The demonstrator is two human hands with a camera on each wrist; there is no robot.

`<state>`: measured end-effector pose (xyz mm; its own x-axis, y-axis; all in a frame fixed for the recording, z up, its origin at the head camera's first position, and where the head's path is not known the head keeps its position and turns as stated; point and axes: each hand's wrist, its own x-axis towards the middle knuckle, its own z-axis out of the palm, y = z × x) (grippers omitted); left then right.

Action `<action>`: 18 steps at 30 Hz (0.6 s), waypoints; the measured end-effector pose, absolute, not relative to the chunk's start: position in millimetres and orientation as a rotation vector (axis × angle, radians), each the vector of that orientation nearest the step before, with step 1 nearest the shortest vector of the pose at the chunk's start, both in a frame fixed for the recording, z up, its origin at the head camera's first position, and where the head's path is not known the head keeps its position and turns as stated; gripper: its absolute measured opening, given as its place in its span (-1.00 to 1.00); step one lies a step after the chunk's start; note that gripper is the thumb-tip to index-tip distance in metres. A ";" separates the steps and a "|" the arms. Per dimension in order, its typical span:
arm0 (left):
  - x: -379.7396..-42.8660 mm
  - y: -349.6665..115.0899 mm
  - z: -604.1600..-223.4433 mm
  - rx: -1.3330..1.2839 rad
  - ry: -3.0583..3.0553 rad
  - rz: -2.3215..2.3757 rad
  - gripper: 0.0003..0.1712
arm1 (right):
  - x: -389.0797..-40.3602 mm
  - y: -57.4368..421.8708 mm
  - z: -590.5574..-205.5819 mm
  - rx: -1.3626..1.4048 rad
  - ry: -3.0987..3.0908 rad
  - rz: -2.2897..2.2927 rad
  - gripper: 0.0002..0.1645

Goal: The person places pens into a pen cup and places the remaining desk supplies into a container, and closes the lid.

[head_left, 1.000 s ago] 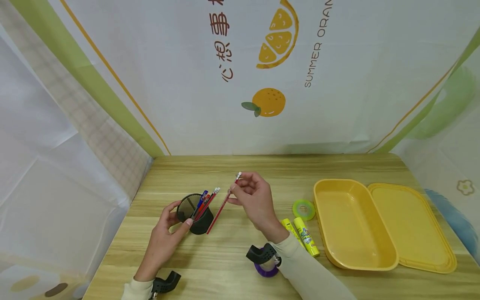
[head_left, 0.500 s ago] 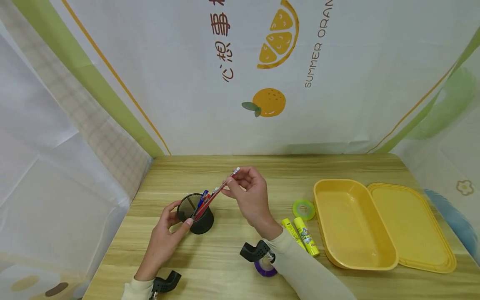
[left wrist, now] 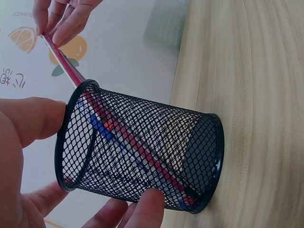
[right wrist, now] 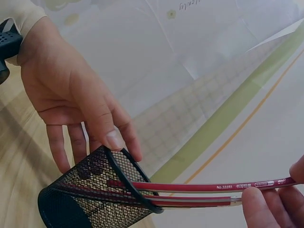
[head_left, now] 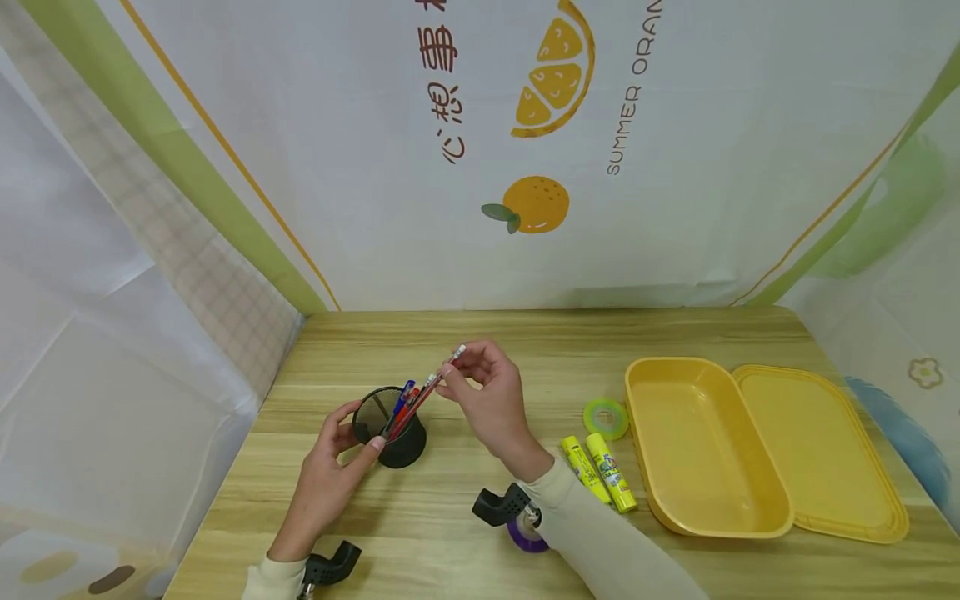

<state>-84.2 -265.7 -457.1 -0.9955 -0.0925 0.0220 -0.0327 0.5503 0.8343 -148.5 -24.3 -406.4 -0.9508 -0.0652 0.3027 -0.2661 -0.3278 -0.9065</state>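
1. Wood-grain table [head_left: 450,542] lies before you, its middle the clock's centre; a printed curtain [head_left: 675,225] hangs at twelve.
2. Your left hand [head_left: 330,467] grips the black mesh cup [head_left: 405,450] at nine o'clock, a blue pen [head_left: 406,392] leaning inside.
3. Your right hand [head_left: 491,400] pinches a red pencil [right wrist: 218,186] near its white end, its lower part inside the cup.
4. Yellow box [head_left: 705,458] sits at three, two glue sticks [head_left: 611,472] at four, a purple roll [head_left: 531,547] at six.

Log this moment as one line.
left hand: holds cup | right hand: pinches pencil, lower end inside cup | blue pen: in cup | box: open
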 end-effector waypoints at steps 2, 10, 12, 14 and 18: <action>-84.3 -265.6 -456.8 0.112 -2.711 -1.464 -0.21 | -148.7 -25.6 -408.0 0.433 -1.748 2.422 -0.78; -83.9 -266.1 -456.9 0.117 -2.720 -1.457 -0.21 | -147.7 -27.9 -413.3 0.415 -1.779 2.394 -0.78; -84.0 -266.0 -457.0 0.115 -2.719 -1.454 -0.21 | -147.6 -28.4 -416.0 0.410 -1.789 2.399 -0.78; -84.2 -265.9 -456.9 0.112 -2.719 -1.450 -0.21 | -148.0 -29.3 -418.7 0.407 -1.797 2.410 -0.77; -84.9 -265.5 -457.4 0.110 -2.716 -1.449 -0.22 | -148.3 -32.0 -423.2 0.406 -1.814 2.422 -0.76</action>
